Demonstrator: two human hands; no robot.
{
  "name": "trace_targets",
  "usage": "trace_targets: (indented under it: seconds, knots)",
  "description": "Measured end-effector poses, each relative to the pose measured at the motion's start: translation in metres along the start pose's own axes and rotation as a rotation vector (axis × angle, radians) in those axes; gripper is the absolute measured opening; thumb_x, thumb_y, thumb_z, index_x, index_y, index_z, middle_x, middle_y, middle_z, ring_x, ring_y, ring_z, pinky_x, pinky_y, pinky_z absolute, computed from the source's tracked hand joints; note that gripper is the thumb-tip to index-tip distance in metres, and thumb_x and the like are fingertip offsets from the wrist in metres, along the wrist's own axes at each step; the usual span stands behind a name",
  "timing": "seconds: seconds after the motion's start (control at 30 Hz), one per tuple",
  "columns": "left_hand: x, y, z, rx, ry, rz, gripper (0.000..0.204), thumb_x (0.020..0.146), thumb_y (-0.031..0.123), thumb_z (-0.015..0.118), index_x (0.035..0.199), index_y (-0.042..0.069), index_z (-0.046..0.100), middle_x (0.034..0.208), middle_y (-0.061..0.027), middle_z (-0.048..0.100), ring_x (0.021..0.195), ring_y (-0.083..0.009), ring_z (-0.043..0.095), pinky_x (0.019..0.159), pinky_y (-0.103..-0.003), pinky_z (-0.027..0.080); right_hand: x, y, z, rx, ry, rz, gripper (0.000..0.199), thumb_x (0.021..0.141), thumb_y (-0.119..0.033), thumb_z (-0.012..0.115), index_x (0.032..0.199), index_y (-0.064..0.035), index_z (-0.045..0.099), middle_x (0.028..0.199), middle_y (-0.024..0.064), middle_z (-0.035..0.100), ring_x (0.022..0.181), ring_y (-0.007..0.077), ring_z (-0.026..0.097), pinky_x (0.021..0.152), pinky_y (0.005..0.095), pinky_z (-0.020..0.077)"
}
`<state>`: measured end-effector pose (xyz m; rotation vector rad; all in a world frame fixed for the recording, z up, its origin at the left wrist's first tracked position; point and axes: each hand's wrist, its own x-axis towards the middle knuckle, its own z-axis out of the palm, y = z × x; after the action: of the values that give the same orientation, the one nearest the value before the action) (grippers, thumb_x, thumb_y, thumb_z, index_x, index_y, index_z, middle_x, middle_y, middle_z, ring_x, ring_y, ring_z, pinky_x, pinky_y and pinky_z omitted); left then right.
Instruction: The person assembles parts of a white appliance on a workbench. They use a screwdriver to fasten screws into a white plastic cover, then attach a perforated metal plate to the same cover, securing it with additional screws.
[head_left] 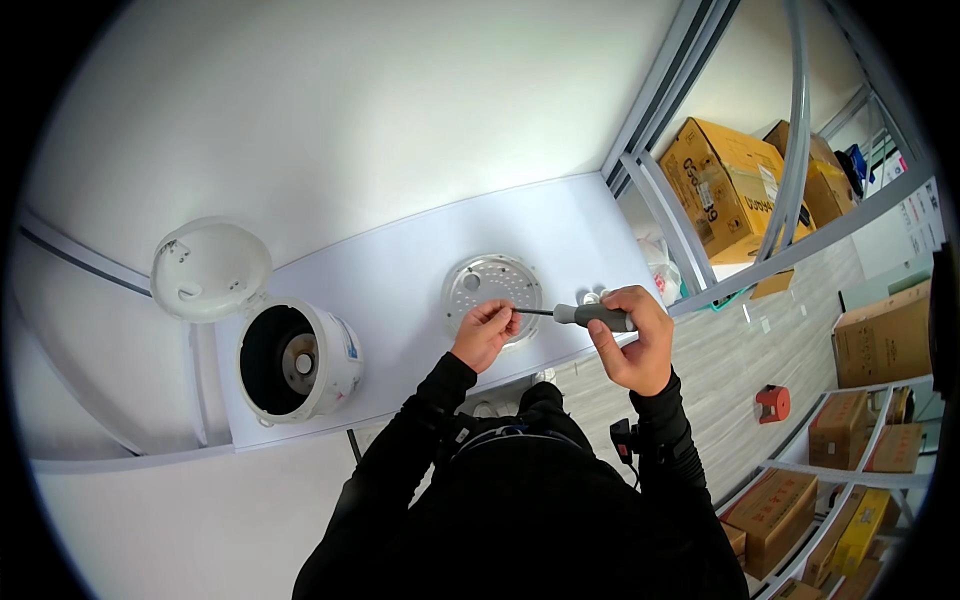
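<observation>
My right hand (638, 340) is wrapped round the grey handle of a screwdriver (592, 317), its dark shaft pointing left. At the shaft's tip, the fingers of my left hand (486, 334) are pinched together. Whether a small part sits between them is too small to tell. Both hands are above the near side of a round metal plate (505, 277) with many small holes and one larger hole, lying on the white table (400, 262). On the left stands a white rice cooker (340, 365), its lid (212, 270) swung open and its dark inside showing a round metal heating plate (300, 364).
Small pale round items (592, 297) lie by the table's right edge, partly behind my right hand. A metal frame (668, 225) borders the table on the right. Beyond are a large yellow carton (722, 190), a red stool-like object (772, 404) on the floor, and shelves with brown boxes (775, 512).
</observation>
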<state>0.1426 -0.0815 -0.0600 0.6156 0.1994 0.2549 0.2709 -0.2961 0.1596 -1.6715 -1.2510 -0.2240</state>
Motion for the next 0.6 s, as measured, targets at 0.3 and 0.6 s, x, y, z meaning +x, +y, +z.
trace_targets:
  seconds: [0.3, 0.6]
  knots:
    - [0.001, -0.01, 0.003, 0.009, 0.001, -0.002, 0.017, 0.11, 0.005, 0.063, 0.125, 0.001, 0.069, 0.112, -0.0107, 0.073, 0.097, -0.0183, 0.067, 0.091, -0.034, 0.056, -0.003, -0.001, -0.003, 0.003, 0.0, -0.038, 0.028, 0.083, -0.002, 0.082, 0.105, 0.0004, 0.065, 0.093, 0.0165, 0.068, 0.077, 0.0345, 0.068, 0.07, 0.0381, 0.0549]
    - [-0.001, -0.014, 0.002, -0.013, -0.003, -0.014, 0.018, 0.11, 0.005, 0.064, 0.127, 0.0, 0.068, 0.115, -0.012, 0.074, 0.1, -0.0198, 0.07, 0.094, -0.035, 0.058, -0.007, -0.001, -0.005, -0.002, 0.011, -0.028, 0.028, 0.083, -0.002, 0.082, 0.105, 0.0007, 0.066, 0.094, 0.0166, 0.068, 0.078, 0.0352, 0.068, 0.07, 0.0381, 0.0551]
